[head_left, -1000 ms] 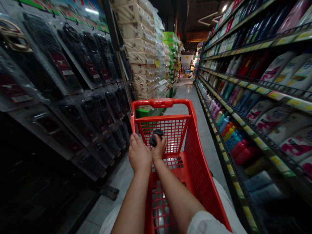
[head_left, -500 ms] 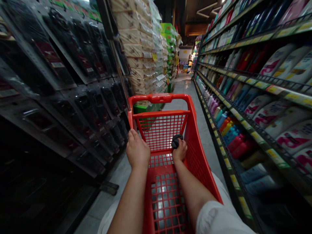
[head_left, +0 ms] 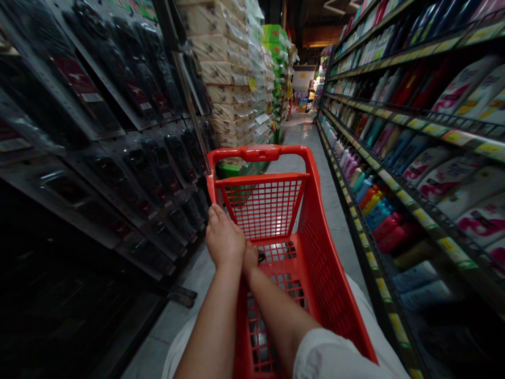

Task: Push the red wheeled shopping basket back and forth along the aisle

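Observation:
My left hand [head_left: 224,237] is closed round the left rim of a red plastic shopping cart [head_left: 329,247]. Inside the basket, low against the left wall, my right hand [head_left: 250,258] reaches down, partly covered by my left hand and wrist. A small bit of a dark, cloth-like wad [head_left: 261,256] shows at its right side; the fingers and most of the wad are hidden. The cart's grid flap [head_left: 264,210] stands at the far end of the basket, below the red handle [head_left: 260,153].
Hanging packs of dark goods [head_left: 138,158] line a rack close on the left. Beyond it rise stacks of wrapped tan packs [head_left: 226,79] and green packs [head_left: 272,37]. Shelves of bottles [head_left: 445,173] run along the right. The grey floor aisle [head_left: 303,142] leads ahead.
My right hand has moved left and down across the basket with the dark wad, from the right side to beside my left hand. My left hand keeps its grip on the rim.

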The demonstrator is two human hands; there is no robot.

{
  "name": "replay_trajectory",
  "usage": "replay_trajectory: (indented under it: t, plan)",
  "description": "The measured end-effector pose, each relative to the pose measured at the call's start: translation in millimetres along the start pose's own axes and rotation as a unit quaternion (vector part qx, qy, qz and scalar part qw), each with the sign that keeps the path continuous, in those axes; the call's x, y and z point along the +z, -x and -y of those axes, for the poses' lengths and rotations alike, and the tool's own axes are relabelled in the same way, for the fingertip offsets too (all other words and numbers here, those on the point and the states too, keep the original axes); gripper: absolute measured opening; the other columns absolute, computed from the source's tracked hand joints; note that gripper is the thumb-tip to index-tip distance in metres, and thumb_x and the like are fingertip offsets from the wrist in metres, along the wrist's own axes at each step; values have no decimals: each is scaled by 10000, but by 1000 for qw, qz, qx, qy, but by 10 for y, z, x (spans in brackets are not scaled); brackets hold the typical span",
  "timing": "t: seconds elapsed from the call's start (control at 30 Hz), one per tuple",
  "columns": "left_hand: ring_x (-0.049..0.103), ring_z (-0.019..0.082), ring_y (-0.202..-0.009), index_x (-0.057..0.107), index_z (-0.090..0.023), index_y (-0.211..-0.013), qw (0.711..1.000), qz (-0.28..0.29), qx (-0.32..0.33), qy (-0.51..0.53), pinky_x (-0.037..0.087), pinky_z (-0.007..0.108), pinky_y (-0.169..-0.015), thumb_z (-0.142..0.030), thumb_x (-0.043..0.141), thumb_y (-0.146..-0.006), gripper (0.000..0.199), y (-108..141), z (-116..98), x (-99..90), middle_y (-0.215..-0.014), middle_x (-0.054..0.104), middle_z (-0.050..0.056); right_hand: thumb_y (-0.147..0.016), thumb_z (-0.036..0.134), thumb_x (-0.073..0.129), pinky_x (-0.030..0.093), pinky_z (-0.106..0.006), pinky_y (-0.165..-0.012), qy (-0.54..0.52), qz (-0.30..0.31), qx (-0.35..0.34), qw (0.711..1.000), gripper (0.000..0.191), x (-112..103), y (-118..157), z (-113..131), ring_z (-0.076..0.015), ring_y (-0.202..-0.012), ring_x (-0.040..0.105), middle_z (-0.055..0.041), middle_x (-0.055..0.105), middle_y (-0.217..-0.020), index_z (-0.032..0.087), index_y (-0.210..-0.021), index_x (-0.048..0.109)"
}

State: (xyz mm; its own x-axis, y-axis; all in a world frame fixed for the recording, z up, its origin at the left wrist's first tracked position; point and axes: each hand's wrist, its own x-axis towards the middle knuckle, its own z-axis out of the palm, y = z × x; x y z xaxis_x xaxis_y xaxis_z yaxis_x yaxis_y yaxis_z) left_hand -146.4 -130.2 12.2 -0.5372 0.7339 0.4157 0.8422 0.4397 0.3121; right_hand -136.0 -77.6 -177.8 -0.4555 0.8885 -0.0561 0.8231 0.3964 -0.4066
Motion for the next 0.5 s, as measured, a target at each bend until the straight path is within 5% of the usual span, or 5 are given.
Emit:
replay_trajectory:
  t: [0.13,0.3,0.4,0.5]
  plan:
    - [567,328,-1241,343,42,-1472,1000,13,1,8,483,393,-1017,-137,440,-870,635,3,20,-37,-1498,416,250,-970,249,441,417,-364,-894,33,14,-48,998,296,-213,82,-383,-237,-1141,522,-45,668,-1169,316,-1091,703]
    - [558,329,-1255,356,20,-1474,999,30,-17,38,481,411,-1029,-135,439,-875,624,-10,5,-96,-1496,429,232,-949,164,417,407,-397,-878,64,-41,99,992,335,-542,317,-1100,-266,-1124,518,-117,645,-1183,229,-1112,701]
    - [554,331,-1259,360,17,-1473,998,29,-21,47,479,416,-1030,-138,438,-878,620,-13,-17,-98,-1494,434,227,-868,161,533,408,-387,-899,59,-28,92,994,323,-517,315,-1031,-262,-1136,515,-91,653,-1196,241,-1138,691]
    - [550,315,-1266,360,11,-1475,999,24,-23,42,470,389,-1038,-143,440,-881,618,-14,-24,-73,-1493,437,225,-815,175,591,424,-346,-911,27,45,-56,997,416,-381,210,-683,-238,-1141,537,-33,661,-1229,305,-1203,662]
